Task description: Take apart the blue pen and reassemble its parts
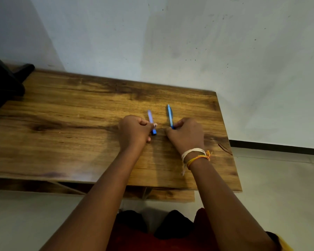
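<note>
Forearms lead to left hand point(134, 130) gripping the blurred pen half point(151, 122), right hand point(186, 134) pinching the other half point(170, 116), both upright, parallel, apart over the table point(62, 109).

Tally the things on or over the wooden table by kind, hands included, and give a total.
Blue pen pieces: 2, the blurred piece held by the left hand and the clip piece held by the right hand
Hands: 2, left hand and right hand
Wrist threads: 2, white thread and orange thread
Total: 6
</note>
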`<state>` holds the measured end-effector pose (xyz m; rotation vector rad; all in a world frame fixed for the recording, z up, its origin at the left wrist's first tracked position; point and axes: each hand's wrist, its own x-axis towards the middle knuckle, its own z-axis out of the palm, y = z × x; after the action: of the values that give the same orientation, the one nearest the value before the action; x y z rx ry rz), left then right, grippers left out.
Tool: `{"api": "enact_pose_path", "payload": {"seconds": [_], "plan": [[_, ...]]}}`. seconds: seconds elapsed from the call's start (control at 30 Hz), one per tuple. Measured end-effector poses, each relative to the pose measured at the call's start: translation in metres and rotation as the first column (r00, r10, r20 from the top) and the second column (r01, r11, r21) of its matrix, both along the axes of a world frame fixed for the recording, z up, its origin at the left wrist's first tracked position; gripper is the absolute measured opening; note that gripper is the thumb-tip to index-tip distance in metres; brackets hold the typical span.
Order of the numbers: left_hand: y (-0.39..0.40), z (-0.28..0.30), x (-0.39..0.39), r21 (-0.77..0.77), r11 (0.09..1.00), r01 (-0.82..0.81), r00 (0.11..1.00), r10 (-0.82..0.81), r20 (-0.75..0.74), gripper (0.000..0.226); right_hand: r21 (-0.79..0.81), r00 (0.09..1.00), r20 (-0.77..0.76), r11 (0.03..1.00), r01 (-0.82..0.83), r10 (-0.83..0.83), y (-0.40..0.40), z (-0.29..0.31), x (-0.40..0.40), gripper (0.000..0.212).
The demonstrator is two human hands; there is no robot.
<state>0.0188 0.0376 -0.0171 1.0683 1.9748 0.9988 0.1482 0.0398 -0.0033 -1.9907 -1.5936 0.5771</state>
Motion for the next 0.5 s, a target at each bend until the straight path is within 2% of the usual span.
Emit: {"api": "enact_pose_path", "payload": {"seconds": [0.13,0.23,0.3,0.4,0.5], "plan": [[-0.001,-0.002,0.005,0.049,0.999,0.000,0.996,0.004,-0.091,0.023,0.041,0.998,0.053,0.999,-0.028,0.025,0.000,-0.008,-0.001,0.024],[0.001,-0.004,-0.001,0.040,0.999,0.004,1.000,-0.003,-0.018,0.017,0.047,0.999,0.013,0.998,-0.052,0.052,0.000,-0.011,0.004,0.025],[-0.001,-0.008,-0.004,0.075,0.997,-0.009,0.999,0.006,0.038,0.016,0.041,0.996,-0.081,0.999,-0.030,0.033,0.000,-0.011,0.007,0.022],[-0.011,-0.015,-0.002,0.259,0.966,0.012,0.996,0.010,-0.086,0.014,-0.008,0.971,-0.238,1.000,0.015,-0.017,0.003,-0.010,0.014,0.011],[-0.013,-0.020,-0.001,0.391,0.920,-0.028,0.996,0.061,-0.072,0.011,-0.104,0.881,-0.466,0.994,0.043,-0.087,0.006,-0.008,0.021,0.012]]}}
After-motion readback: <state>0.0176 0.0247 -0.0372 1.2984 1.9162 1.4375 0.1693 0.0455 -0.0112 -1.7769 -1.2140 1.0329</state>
